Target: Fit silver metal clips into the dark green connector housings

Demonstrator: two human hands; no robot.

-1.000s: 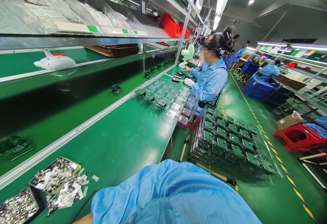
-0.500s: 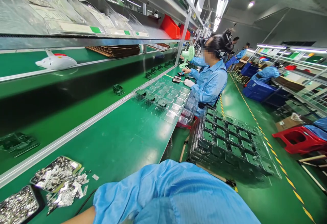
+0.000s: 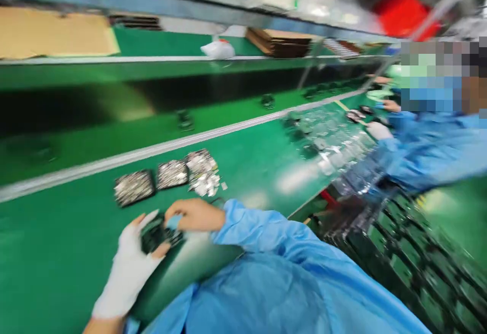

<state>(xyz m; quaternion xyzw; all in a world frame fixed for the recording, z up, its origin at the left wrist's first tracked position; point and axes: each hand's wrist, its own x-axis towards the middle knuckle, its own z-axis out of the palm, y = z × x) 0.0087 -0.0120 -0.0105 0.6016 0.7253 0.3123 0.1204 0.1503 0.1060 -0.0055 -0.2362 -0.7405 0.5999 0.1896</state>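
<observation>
My left hand [image 3: 131, 258], in a white glove with bare fingertips, is closed around a dark green circuit board [image 3: 151, 233] low over the bench. My right hand [image 3: 196, 215] reaches in from the right, fingers pinched at the board's right side, with light blue on a fingertip. Motion blur hides what the pinch holds, if anything. Just beyond my hands lie a dark tray of small metal parts [image 3: 134, 188], a second parts tray [image 3: 172, 174] and a third heap of flat silvery pieces [image 3: 203, 171], some spilled onto the bench.
A clear plastic blister tray [image 3: 327, 136] lies farther right on the green bench [image 3: 243, 151]. Beside the bench stands a stack of trays with green boards [image 3: 411, 258]. A co-worker's sleeve [image 3: 414, 146] and gloved hand [image 3: 378, 131] are at right. Cardboard sheets [image 3: 279, 42] rest on the shelf.
The view has swung left and down. Both my hands and the circuit board have come into view, and the metal-part trays now appear nearer the middle.
</observation>
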